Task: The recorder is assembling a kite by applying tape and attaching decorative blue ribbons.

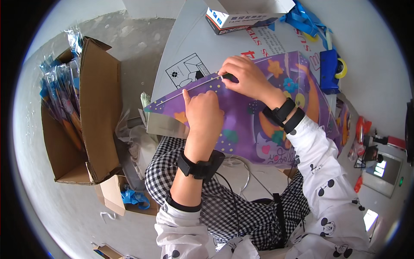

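A purple printed sheet (241, 125), kite-like in shape, lies over the near edge of the table and hangs toward my lap. Stars, flowers and dots in orange, blue and yellow cover it. Along its upper left edge runs a thin white rod (185, 91). My right hand (246, 77) pinches at the rod's upper end, with a small dark piece (230, 77) showing beneath the fingers. Lower on the same edge rests my left hand (203, 110), one finger stretched toward the rod and the others curled against the sheet. What lies under those curled fingers is hidden.
A white and black cardboard box (246, 19) and blue ribbon (304, 21) lie at the table's far side. Right of the sheet stands a blue tape dispenser (330, 73). On my left, a tall brown carton (101, 108) holds several packaged items (64, 95); a smaller box (114, 196) lies below.
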The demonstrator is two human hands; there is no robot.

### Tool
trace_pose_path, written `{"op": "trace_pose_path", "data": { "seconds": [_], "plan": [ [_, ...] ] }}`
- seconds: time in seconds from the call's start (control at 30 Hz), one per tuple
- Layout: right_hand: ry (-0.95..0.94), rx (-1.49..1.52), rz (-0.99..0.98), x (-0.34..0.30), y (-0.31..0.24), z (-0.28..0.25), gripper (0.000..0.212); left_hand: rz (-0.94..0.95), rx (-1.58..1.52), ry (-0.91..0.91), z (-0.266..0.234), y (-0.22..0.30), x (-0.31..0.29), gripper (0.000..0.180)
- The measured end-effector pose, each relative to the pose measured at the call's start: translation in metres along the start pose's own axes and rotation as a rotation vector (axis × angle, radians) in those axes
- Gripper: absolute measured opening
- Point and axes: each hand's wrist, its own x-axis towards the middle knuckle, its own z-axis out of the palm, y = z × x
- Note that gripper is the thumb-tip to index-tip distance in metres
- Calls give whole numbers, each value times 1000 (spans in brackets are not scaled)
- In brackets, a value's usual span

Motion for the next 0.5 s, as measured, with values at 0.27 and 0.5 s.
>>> {"op": "trace_pose_path", "data": {
  "seconds": [0.27,0.5],
  "plan": [
    [12,-5,53,-9,5,-5,12,-9,-26,-6,2,4,-2,24],
    [33,1,76,-7,4,-2,12,8,-18,5,-1,1,-1,24]
  ]
}}
